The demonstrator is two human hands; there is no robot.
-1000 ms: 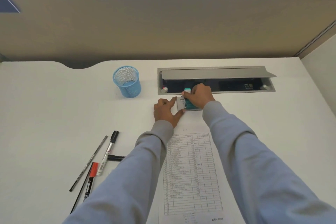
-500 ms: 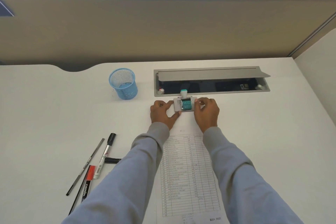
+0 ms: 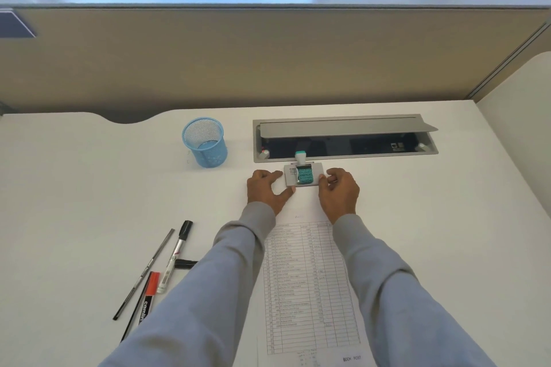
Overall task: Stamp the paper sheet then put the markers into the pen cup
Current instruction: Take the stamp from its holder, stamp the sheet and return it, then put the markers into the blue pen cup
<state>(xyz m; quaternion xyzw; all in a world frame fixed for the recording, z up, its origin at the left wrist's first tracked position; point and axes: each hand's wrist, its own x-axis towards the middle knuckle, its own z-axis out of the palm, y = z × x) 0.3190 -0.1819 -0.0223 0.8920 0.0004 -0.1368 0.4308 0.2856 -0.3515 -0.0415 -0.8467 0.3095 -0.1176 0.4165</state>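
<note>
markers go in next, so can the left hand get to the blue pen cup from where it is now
Probably yes. The left hand rests on the desk beside the stamp, and the blue pen cup stands upright farther back and to its left, with only bare desk between them. The cup looks empty, its mouth unobstructed.

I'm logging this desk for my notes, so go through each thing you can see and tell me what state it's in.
Stamp: lying on its side on the pad.
Ink pad: open, steadied by both hands.
Left hand: open, fingertips at the pad's edge.
Right hand: touching the pad's right edge.
Pen cup: upright, empty.
Markers: lying flat, capped.
Sheet: flat.
Cable hatch: lid open.
</note>
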